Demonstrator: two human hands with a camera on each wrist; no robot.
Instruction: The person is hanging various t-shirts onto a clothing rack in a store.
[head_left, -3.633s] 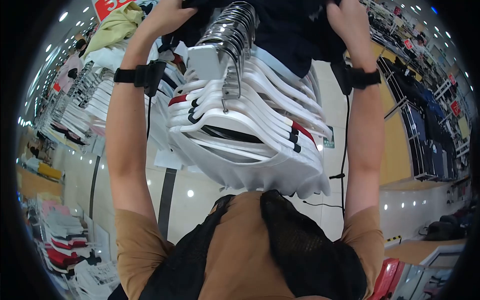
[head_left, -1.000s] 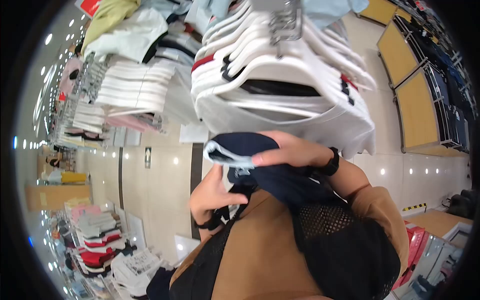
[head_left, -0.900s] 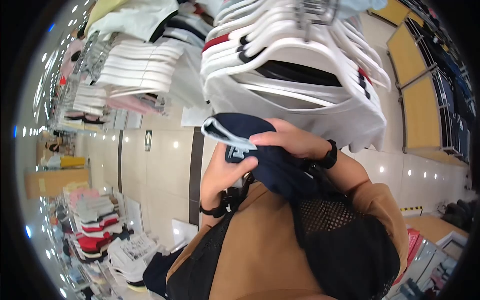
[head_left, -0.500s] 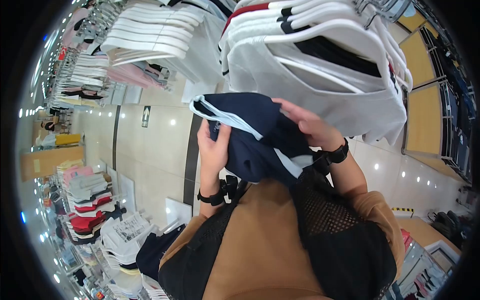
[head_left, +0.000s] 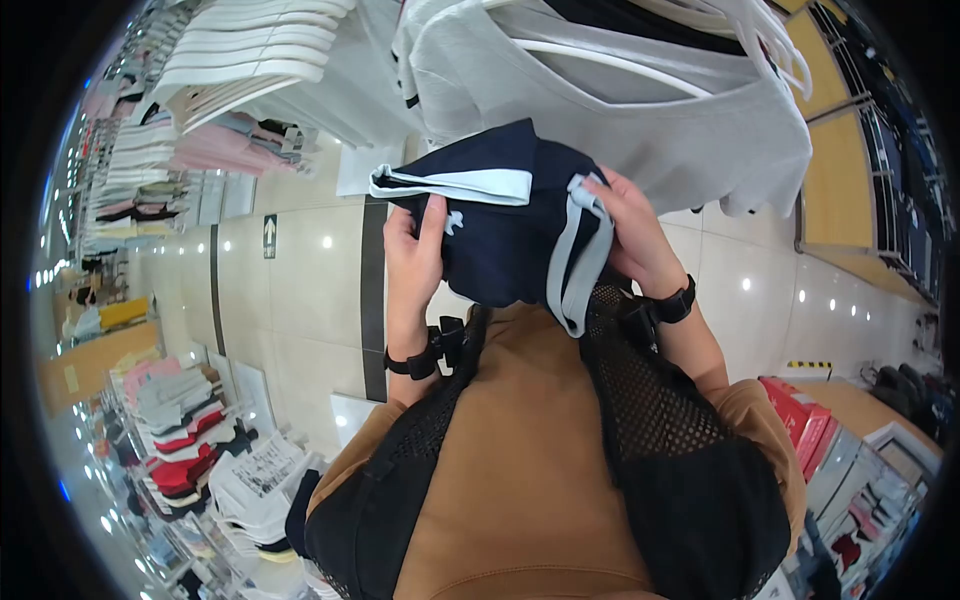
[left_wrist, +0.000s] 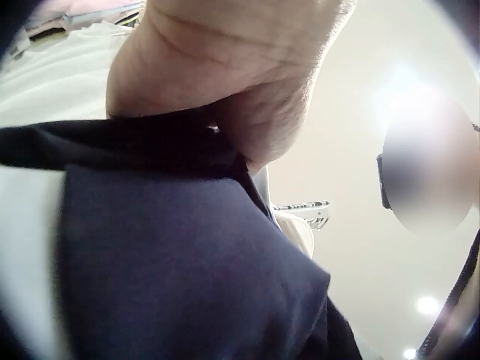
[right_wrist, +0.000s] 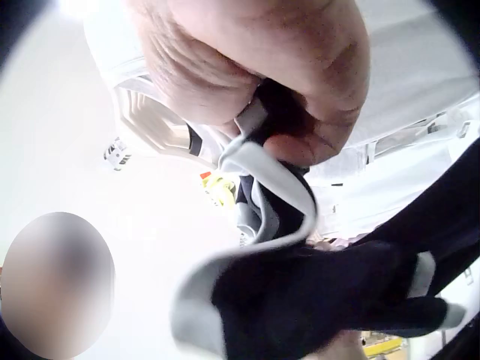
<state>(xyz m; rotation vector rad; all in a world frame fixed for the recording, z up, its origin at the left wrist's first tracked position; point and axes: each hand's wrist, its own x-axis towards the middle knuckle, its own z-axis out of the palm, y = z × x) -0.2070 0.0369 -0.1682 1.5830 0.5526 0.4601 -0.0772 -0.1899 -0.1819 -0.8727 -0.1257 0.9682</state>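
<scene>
A navy garment with pale blue trim and a small light emblem is stretched between both hands in front of the chest. The left hand pinches its left side, thumb on top beside the emblem. On the opposite side the right hand grips the cloth by a looped pale band. Seen from the left wrist, dark cloth hangs below the left hand. The right wrist view has the right hand with curled fingers holding the trimmed edge.
Just beyond the garment hangs a grey V-neck shirt on a white hanger. More white hangers fill a rack at upper left. Stacked clothes are at lower left, a wooden-sided shelf at right, and red boxes at lower right.
The hands have come back from the rack with the navy garment and spread it wider. The right hand has moved from the collar to the side band. The camera view has shifted, with the racks higher.
</scene>
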